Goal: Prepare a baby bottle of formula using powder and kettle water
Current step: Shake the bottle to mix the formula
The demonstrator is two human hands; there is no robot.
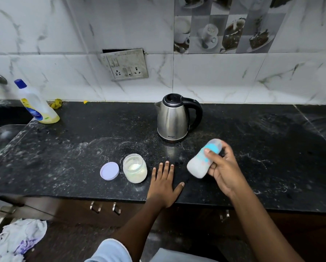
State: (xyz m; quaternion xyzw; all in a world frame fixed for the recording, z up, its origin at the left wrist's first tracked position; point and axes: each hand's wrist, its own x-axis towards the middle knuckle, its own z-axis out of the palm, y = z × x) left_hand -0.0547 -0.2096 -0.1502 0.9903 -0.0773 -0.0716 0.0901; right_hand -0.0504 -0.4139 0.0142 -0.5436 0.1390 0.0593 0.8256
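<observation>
My right hand grips a baby bottle, blurred and tilted, with blue markings and a milky white fill, held above the black counter. Flat on the counter, fingers spread, lies my left hand, holding nothing. Just left of it stands an open clear jar of white powder. The jar's lilac lid lies beside it on the left. A steel kettle with a black handle stands behind, lid closed.
A tall detergent bottle with a blue cap stands at the back left beside the sink and tap. A wall socket plate hangs above the counter. Crumpled cloth lies on the floor at lower left.
</observation>
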